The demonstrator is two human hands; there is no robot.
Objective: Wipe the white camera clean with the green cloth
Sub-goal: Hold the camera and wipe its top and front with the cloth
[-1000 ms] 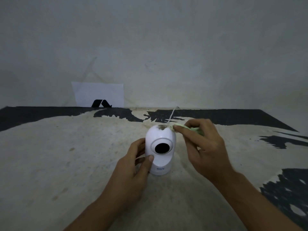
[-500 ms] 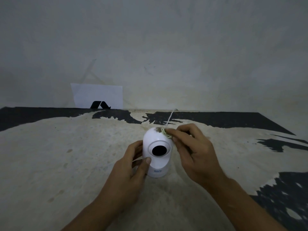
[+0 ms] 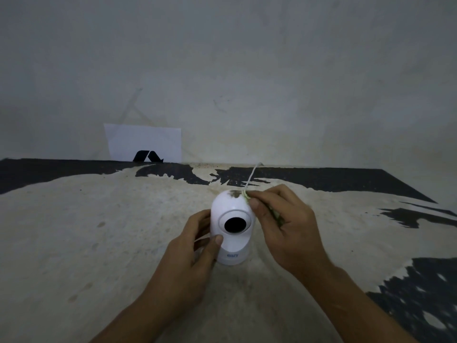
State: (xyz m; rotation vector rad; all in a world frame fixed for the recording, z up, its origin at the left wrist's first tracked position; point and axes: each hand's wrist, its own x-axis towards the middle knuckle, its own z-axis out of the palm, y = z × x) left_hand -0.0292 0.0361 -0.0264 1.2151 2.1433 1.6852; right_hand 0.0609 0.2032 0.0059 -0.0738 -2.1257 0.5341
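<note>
Head view, frame centre: your left hand point(image 3: 190, 253) grips the white camera point(image 3: 232, 226) upright on the counter point(image 3: 86, 231); your right hand point(image 3: 284, 224) – fingers pinching the green cloth point(image 3: 247, 198) – has slid in to the dome's dirty patch point(image 3: 233, 193), still uncleaned.

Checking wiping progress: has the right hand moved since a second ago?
Yes. The right hand with the green cloth moved left, onto the white camera top.
</note>
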